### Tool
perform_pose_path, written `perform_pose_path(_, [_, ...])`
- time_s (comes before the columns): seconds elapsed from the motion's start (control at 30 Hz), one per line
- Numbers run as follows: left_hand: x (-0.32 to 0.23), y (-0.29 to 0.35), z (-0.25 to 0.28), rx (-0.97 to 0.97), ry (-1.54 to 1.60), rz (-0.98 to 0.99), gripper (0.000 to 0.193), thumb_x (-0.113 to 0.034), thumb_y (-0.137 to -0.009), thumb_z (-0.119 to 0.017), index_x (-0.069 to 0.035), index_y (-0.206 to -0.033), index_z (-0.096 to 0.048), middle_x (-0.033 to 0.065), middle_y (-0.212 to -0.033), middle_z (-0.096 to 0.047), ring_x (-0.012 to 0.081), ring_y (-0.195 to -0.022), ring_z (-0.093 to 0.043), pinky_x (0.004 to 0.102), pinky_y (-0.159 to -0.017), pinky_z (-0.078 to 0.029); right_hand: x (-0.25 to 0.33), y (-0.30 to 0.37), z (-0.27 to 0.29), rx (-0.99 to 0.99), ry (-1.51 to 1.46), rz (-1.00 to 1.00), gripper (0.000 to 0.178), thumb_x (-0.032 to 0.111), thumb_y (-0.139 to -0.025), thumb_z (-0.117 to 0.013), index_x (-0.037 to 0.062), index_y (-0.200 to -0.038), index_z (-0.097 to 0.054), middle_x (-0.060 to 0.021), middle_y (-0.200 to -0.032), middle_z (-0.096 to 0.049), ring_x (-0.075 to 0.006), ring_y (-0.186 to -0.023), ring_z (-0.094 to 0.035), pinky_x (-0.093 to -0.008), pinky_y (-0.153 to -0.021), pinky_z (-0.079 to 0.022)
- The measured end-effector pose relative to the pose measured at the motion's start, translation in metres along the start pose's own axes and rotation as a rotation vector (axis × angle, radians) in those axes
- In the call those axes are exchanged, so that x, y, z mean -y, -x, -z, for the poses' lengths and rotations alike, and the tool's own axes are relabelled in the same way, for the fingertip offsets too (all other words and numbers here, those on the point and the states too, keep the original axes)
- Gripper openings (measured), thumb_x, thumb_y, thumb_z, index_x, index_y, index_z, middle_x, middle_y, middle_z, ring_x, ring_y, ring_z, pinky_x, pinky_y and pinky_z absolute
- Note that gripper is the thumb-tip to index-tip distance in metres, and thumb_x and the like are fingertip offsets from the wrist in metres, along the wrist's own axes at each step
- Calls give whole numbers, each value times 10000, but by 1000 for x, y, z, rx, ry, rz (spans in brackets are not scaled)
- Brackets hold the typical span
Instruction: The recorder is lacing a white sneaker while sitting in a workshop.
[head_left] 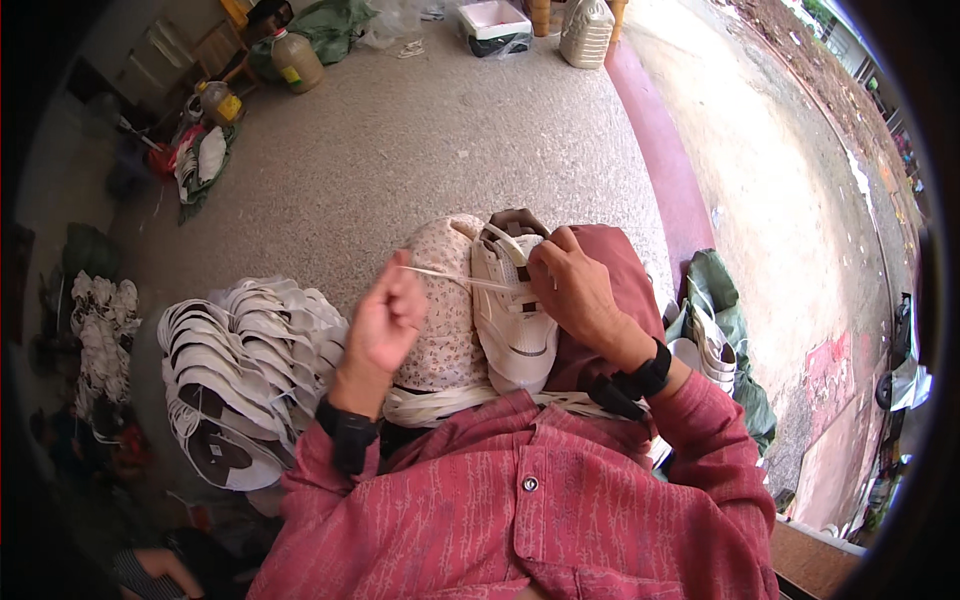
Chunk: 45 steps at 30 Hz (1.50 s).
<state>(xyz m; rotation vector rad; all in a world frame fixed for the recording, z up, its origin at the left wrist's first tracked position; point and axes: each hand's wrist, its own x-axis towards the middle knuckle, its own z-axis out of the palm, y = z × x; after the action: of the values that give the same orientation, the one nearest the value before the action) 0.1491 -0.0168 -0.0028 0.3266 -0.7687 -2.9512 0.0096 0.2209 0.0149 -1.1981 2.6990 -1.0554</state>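
A white sneaker (520,343) with a dark brown collar rests on my lap, toe toward me. My left hand (388,312) is closed on a white shoelace (448,274), which stretches from its fingers across to the shoe's lacing area. On the other side, my right hand (580,292) has its fingers curled against the sneaker's upper beside the tongue; its fingertips are partly hidden there. Under the shoe lie a floral cloth (432,345) on the left and a reddish-brown cloth (615,262) on the right. A bundle of white laces (440,407) lies across my lap.
Stacked white shoe uppers (235,345) stand close by my left arm. More shoes (712,345) sit in a green sack (712,285) at my right. Plastic jugs (297,62) and a white foam box (496,22) stand farther off on the speckled floor (430,140).
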Motion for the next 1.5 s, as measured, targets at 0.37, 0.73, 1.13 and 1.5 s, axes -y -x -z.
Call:
perform_pose_path(0.37, [-184, 85, 59, -372, -111, -677, 225, -172, -1026, -482, -14, -1164, -564, 32, -873, -555, 125, -784, -529, 246, -721, -467, -40, 27, 118, -128, -1240, -377, 139, 161, -971, -555, 91, -1091, -557, 91, -610, -355, -20, -474, -317, -178, -433, -242])
perform_pose_path(0.73, [-318, 147, 119, -56, -89, -666, 291, -124, -1018, -470, 40, -1255, -516, 50, -844, -504, 140, -716, -472, 245, -647, -461, -229, 181, 170, -104, 942, -424, 257, 214, -807, -734, 67, -988, -626, -105, -849, -637, -268, -667, -643, -356, -585, -478])
perform_pose_path(1.13, [-280, 126, 34, -523, -601, -866, 351, -267, -1060, -411, -6, -1240, -562, -55, -563, -250, 47, -434, -233, 219, -363, -231, -26, -4, 45, 314, -403, 189, 101, 58, -862, -685, 4, -945, -671, -63, -837, -660, -146, -756, -614, -292, -675, -483])
perform_pose_path(1.5, [-149, 33, 9, -511, -1596, -830, 248, -204, -987, -566, -16, -1076, -701, -19, -834, -645, 66, -720, -565, 221, -631, -458, -23, -35, 32, 612, -536, -86, 96, 93, -812, -748, 21, -851, -698, -6, -759, -633, -68, -627, -584, -245, -558, -487])
